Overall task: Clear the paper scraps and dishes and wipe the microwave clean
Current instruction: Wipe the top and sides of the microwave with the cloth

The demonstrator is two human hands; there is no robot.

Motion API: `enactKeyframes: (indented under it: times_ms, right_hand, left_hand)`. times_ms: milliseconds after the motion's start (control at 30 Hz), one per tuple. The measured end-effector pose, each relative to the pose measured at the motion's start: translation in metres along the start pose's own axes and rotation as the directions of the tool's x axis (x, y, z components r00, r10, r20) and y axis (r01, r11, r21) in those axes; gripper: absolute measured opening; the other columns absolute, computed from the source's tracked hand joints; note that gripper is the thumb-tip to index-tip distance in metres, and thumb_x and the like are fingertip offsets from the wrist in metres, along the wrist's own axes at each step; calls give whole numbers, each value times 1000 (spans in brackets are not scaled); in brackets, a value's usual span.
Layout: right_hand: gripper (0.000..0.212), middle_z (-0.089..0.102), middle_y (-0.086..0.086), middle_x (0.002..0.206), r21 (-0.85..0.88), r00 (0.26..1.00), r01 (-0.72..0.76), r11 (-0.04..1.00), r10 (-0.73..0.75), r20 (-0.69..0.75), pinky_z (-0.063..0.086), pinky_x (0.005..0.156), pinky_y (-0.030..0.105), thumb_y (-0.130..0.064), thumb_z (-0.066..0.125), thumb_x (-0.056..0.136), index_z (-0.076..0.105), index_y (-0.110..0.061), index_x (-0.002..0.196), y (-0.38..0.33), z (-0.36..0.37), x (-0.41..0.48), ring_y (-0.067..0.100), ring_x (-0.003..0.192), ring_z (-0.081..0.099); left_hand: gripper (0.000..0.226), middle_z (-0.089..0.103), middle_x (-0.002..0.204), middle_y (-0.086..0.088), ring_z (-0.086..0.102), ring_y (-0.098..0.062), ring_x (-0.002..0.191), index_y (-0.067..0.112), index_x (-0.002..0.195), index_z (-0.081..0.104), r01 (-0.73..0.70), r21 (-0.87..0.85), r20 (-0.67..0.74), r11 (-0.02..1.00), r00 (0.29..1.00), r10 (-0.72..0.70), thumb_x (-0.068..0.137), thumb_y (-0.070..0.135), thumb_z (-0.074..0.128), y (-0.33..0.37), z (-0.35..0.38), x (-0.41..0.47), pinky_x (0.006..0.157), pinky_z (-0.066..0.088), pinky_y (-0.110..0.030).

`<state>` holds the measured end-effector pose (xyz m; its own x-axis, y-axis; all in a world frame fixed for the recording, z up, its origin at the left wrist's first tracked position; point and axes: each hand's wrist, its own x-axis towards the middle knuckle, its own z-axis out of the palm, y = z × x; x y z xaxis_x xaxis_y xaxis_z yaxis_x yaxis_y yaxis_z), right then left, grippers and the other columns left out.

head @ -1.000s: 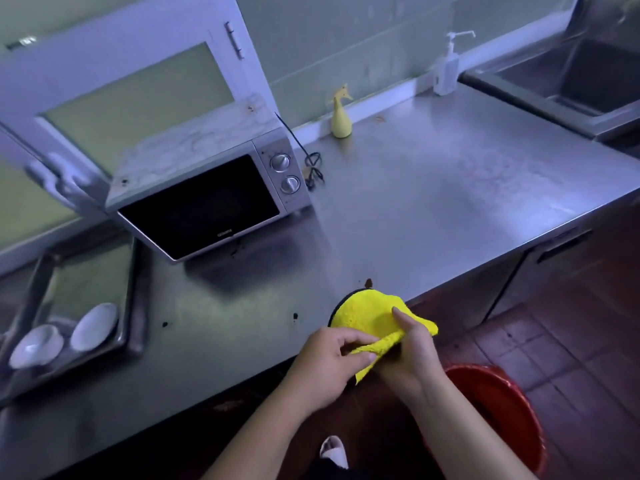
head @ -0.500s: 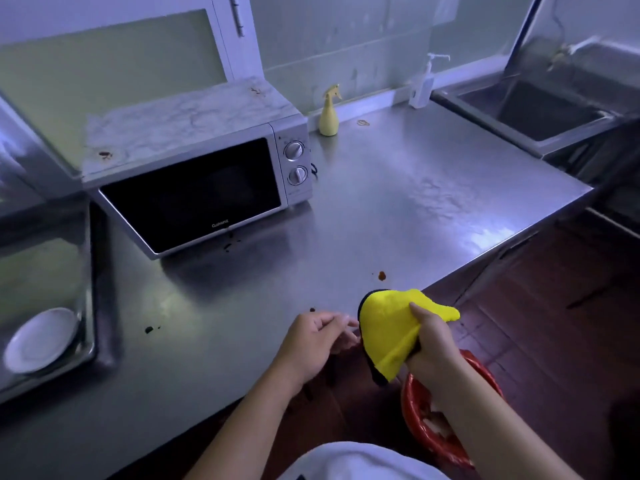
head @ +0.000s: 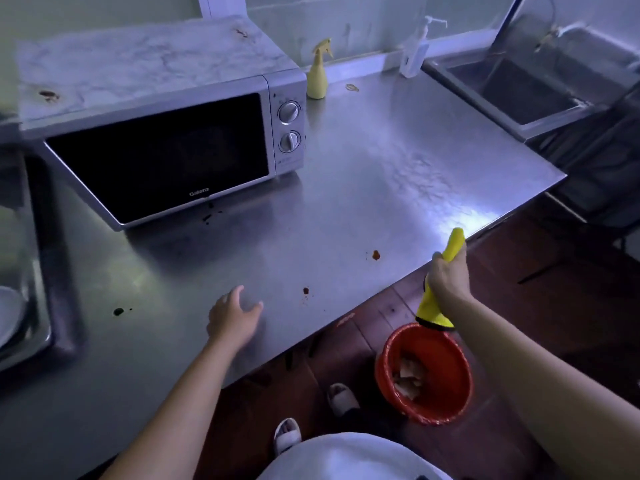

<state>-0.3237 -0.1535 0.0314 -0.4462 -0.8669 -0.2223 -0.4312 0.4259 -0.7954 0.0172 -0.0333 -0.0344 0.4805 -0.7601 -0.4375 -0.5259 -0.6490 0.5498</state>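
- Right hand (head: 450, 282) is up beyond the front edge of the counter (head: 398, 161), fingers clenched around the yellow cloth (head: 431, 308), which is bunched into a roll.
- One end of the cloth pokes up above the fist, the other hangs below it with a dark trim, right over the red bucket (head: 424, 372) on the floor.
- Inside the bucket: crumpled brownish paper scraps (head: 410, 375).
- Left hand (head: 232, 317) rests over the near part of the counter, fingers released and loosely curled, gripping nothing.
- The microwave (head: 162, 133) sits at the back left of the counter, door closed, two dials on its right panel; its pale top carries brown stains.
- Dark drips lie on the counter just in front of the microwave door, and reddish-brown spots (head: 375, 255) sit near the front edge between the two hands.
- A yellow spray bottle (head: 318, 72) stands just beside the microwave's right rear corner; a white pump bottle (head: 415, 53) stands further right, by the sink (head: 519, 88).
- At far left, a white dish (head: 8, 317) lies in a metal tray (head: 38, 306), cut off by the frame.
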Motion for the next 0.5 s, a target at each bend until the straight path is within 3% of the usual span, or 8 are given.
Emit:
enactKeyframes:
  times_ms: [67,133,200,267,300,333,400,500]
  right_hand:
    - [69,29,3,161,-260,983,170,950,-182,-25,29,112,52,-32,46,98,11,-31,158,-9,18,20,31,144,32]
    - [72,11,-5,167,-443,931,366,818,-328,163,13,116,56,-41,44,100,3,-33,158,-8,43,35,25,153,10]
    - [74,3,-10,167,-552,813,557,621,-272,515,7,118,58,-51,44,99,0,-40,157,0,68,46,24,154,0]
    - [76,-1,-10,167,-553,660,689,468,-92,745,3,119,59,-66,40,95,5,-42,157,14,87,50,22,154,-6]
    - [78,-1,-10,167,-531,626,703,474,-57,778,1,118,58,-74,38,91,11,-42,157,20,93,51,22,154,-7]
    - [78,3,-9,167,-512,638,686,517,-91,765,0,118,57,-79,35,89,19,-41,155,23,97,50,21,154,-4]
    - [77,16,-4,166,-477,722,645,597,-273,636,3,119,56,-80,26,87,32,-38,152,27,100,50,20,154,4]
    - [73,3,-4,168,-519,761,638,569,-365,536,-1,119,56,-76,23,90,20,-43,155,33,103,61,21,154,-5]
  left_hand:
    - [70,38,153,-10,35,-32,140,21,151,36,48,130,-77,990,996,-38,92,50,59,-9,-2,9,110,36,-48]
    - [73,39,151,-11,35,-34,138,21,151,35,88,210,-146,974,988,-58,90,54,59,-17,-3,16,108,37,-49]
    - [75,36,151,-13,33,-36,138,21,150,35,143,244,-199,959,975,-95,89,58,57,-27,-3,21,109,34,-51]
    - [75,28,157,-11,25,-34,143,23,151,31,211,246,-236,946,960,-153,90,60,53,-38,-1,25,113,27,-54]
    - [75,23,160,-9,19,-32,146,24,153,28,242,249,-244,938,953,-181,91,61,50,-44,2,27,115,22,-55]
    - [75,17,163,-6,13,-30,149,25,154,25,263,261,-247,929,948,-199,93,62,46,-48,5,28,116,17,-56]
    - [74,6,167,-4,3,-27,152,26,157,18,273,298,-245,914,948,-203,95,61,40,-55,14,27,118,8,-56]
    - [73,2,168,-5,2,-29,153,26,159,12,260,315,-262,913,948,-179,98,60,32,-58,26,22,119,5,-57]
